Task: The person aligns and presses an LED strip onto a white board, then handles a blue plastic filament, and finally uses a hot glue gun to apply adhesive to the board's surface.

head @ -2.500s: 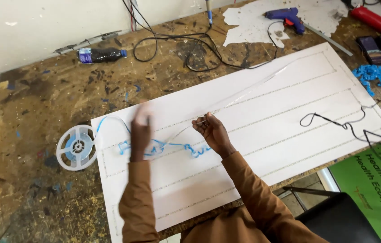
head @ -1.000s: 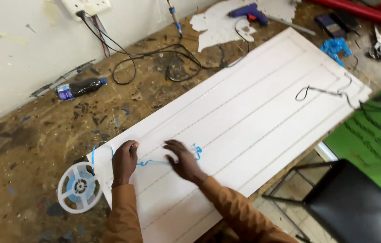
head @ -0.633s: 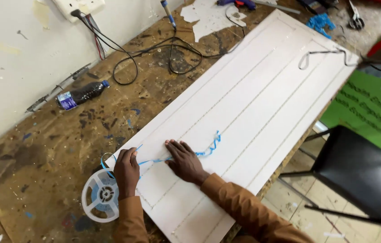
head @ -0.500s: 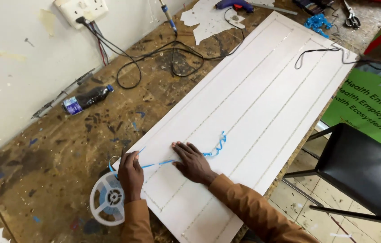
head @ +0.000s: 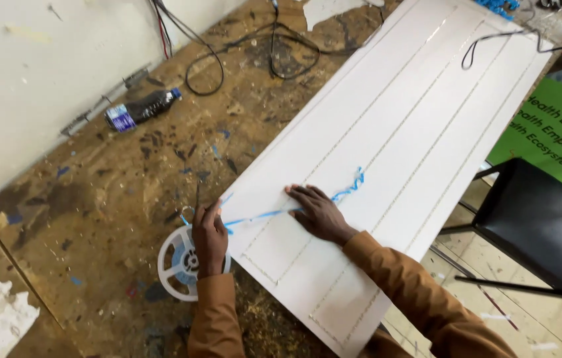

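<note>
Blue backing strip (head: 274,213) runs across the near end of the white panel (head: 427,132), from my left hand (head: 209,235) at about eight o'clock up to a loose curl at the panel's middle. I judge the step in hand to be peeling that strip off the thin line laid along the panel; the next move calls for a steady pull, kept low so the line stays seated. My left hand is closed, pinching the strip's end just above the white reel (head: 181,262) on the workbench (head: 95,199). My right hand (head: 317,212) lies flat, fingers spread, pressing on the panel and gripping nothing.
</note>
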